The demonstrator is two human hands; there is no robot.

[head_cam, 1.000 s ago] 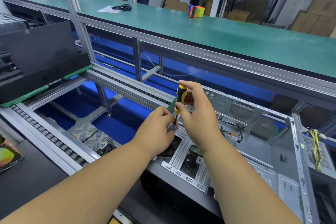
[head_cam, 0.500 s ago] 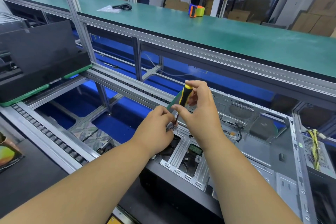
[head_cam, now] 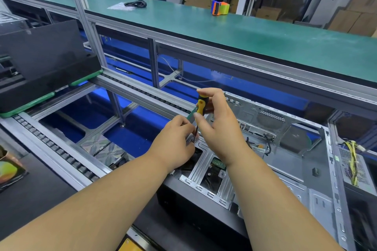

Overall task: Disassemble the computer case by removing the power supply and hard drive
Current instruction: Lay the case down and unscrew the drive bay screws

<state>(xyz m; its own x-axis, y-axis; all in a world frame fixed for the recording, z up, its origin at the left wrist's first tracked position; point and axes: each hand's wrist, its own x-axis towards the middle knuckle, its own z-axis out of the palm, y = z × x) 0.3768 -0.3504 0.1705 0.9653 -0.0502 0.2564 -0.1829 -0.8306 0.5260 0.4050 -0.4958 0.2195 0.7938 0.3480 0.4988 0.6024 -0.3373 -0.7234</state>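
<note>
An open grey computer case (head_cam: 289, 171) lies on its side in front of me. My right hand (head_cam: 220, 126) grips a yellow-and-black screwdriver (head_cam: 201, 105) held nearly upright, its tip down at the metal drive bracket (head_cam: 204, 167) at the case's left end. My left hand (head_cam: 175, 142) pinches the screwdriver shaft near the tip at the bracket's corner. A hard drive with a green board (head_cam: 218, 164) shows through the bracket's openings. The power supply (head_cam: 353, 167) with yellow wires sits at the far right.
A roller conveyor rail (head_cam: 61, 155) runs along the left. A black case on a green pallet (head_cam: 40, 61) stands at upper left. A green-topped bench (head_cam: 244, 28) behind holds a tape dispenser (head_cam: 220, 7) and a black cable (head_cam: 136, 3).
The screwdriver handle has turned and tilted slightly in my right hand's fingers while its tip stays at the bracket. My left hand has held its place.
</note>
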